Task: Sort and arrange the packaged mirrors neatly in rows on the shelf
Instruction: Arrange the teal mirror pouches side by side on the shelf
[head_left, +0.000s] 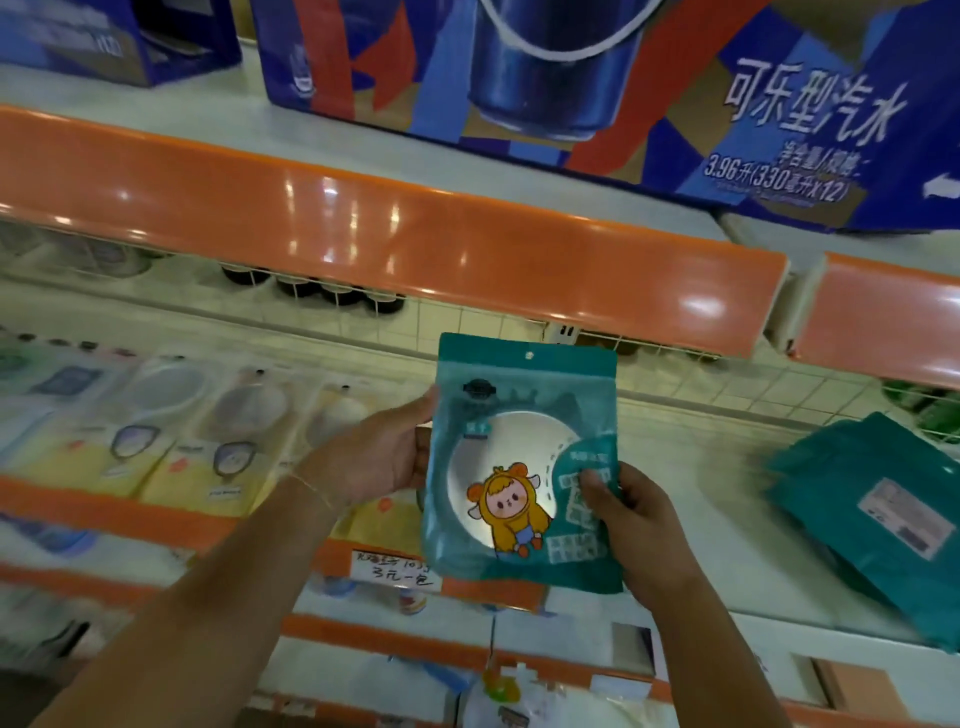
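I hold a teal packaged mirror (519, 457) upright in front of the shelf, face toward me, with a round mirror and a cartoon figure in yellow showing. My left hand (384, 457) grips its left edge. My right hand (628, 525) grips its lower right corner, thumb on the front. A stack of teal mirror packs (872, 514) lies face down on the white shelf (701, 436) at the right. A row of yellow and pale mirror packs (171, 431) lies side by side on the shelf at the left.
An orange shelf rail (415, 228) runs overhead, with large blue soda cartons (571, 88) on the shelf above it. A white wire fence (467, 322) stands at the back of the mirror shelf. Lower shelves with an orange price strip (395, 569) hold small goods.
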